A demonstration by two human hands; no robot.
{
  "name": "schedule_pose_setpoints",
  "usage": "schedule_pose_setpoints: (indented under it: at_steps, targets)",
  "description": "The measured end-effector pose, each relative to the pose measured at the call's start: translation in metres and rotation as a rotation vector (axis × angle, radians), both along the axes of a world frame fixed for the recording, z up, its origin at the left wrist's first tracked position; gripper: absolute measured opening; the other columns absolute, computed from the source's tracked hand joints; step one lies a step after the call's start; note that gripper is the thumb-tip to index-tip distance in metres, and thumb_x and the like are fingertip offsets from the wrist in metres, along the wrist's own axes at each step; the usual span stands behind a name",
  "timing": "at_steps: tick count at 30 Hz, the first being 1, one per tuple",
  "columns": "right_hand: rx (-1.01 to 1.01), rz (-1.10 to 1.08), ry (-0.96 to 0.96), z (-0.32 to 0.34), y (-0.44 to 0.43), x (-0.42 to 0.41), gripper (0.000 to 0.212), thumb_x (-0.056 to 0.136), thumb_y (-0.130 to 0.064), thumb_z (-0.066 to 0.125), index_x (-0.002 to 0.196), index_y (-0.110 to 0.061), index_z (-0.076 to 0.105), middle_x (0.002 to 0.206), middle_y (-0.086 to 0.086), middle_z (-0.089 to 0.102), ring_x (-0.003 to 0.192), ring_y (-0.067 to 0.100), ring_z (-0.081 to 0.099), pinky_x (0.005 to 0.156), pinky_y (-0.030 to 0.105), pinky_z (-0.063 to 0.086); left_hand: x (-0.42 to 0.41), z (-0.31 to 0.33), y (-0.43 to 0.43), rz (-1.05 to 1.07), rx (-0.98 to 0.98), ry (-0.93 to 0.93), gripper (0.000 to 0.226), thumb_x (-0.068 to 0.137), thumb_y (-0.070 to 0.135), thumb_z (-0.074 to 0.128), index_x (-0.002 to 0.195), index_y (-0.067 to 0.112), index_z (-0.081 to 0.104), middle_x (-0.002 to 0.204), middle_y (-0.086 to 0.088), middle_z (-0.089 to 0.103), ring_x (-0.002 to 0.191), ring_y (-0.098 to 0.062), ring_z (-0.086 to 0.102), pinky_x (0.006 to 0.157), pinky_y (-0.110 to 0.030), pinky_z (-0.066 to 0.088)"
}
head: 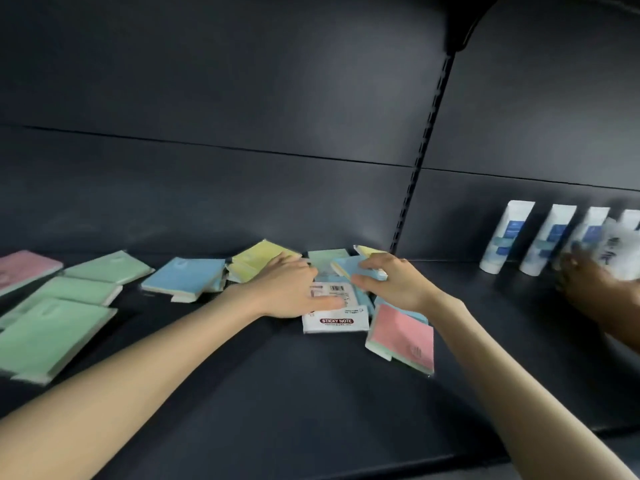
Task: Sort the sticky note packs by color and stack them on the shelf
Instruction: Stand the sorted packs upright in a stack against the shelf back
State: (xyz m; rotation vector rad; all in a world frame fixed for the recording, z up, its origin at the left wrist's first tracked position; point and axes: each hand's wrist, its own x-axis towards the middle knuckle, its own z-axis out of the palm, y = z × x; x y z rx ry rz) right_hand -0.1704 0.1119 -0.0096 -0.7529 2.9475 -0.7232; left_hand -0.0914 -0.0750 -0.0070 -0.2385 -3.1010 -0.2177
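I see the right hand (391,280), arm stretched forward, pinching a pale blue square sticky note pack (356,266) between thumb and curled fingers at the mixed pile on the dark shelf (311,393). Just left of those fingers, the left hand (287,287) lies flat, fingers straight and slightly spread, thumb across a white-labelled pack (332,322).

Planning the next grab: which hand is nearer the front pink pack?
Right. The right hand is behind the pink pack; the left hand rests farther left, on the white pack.
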Motion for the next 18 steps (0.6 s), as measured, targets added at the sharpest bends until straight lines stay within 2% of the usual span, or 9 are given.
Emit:
schedule_pose_setpoints:
  at_steps: [4,8,11,14,16,18]
  targets:
    - [-0.020,0.078,0.035,0.000,0.011,0.000,0.040,0.085,-0.040,0.063,0.119,-0.019,0.063,0.132,-0.002,0.053,0.126,0.018,0.045,0.105,0.030,0.034,0.011,-0.006,0.017,0.071,0.029,-0.012,0.073,0.083,0.072,0.040,0.124,0.013,0.052,0.135,-0.002,0.048,0.129,-0.021,0.038,0.102,-0.032,0.031]
    - [-0.065,0.114,0.040,-0.001,0.018,0.003,0.031,0.083,-0.039,0.065,0.107,-0.021,0.068,0.122,-0.002,0.056,0.118,0.019,0.050,0.100,0.030,0.037,0.023,-0.011,0.028,0.122,0.027,-0.022,0.079,0.082,0.074,0.037,0.137,0.017,0.042,0.139,0.003,0.039,0.129,-0.020,0.038,0.096,-0.030,0.034]
    - [-0.134,0.086,0.051,-0.002,0.019,0.002,0.038,0.082,-0.042,0.066,0.112,-0.019,0.065,0.123,-0.003,0.056,0.116,0.019,0.050,0.098,0.030,0.038,0.031,-0.013,0.034,0.129,0.062,0.024,0.078,0.081,0.074,0.040,0.137,0.018,0.042,0.138,0.005,0.037,0.128,-0.019,0.037,0.094,-0.027,0.031]
    - [-0.156,0.054,0.068,-0.004,0.018,0.002,0.054,0.080,-0.044,0.069,0.125,-0.016,0.056,0.125,0.000,0.052,0.116,0.021,0.051,0.096,0.032,0.040,0.035,-0.017,0.035,0.141,0.205,0.026,0.081,0.078,0.072,0.049,0.138,0.018,0.040,0.132,0.007,0.033,0.128,-0.012,0.031,0.096,-0.021,0.026]
    - [-0.175,0.035,0.055,-0.007,0.018,0.002,0.060,0.080,-0.044,0.069,0.129,-0.013,0.053,0.127,0.002,0.046,0.120,0.021,0.048,0.099,0.030,0.038,0.036,-0.021,0.034,0.141,0.258,0.018,0.084,0.076,0.072,0.051,0.142,0.022,0.037,0.135,0.009,0.029,0.131,-0.010,0.024,0.103,-0.022,0.021]
    - [-0.175,0.016,0.034,-0.010,0.017,0.003,0.058,0.080,-0.046,0.068,0.128,-0.015,0.055,0.132,0.002,0.042,0.127,0.022,0.038,0.107,0.034,0.032,0.036,-0.024,0.034,0.138,0.205,0.031,0.082,0.076,0.075,0.049,0.143,0.032,0.033,0.143,0.010,0.025,0.134,-0.012,0.016,0.105,-0.026,0.015]
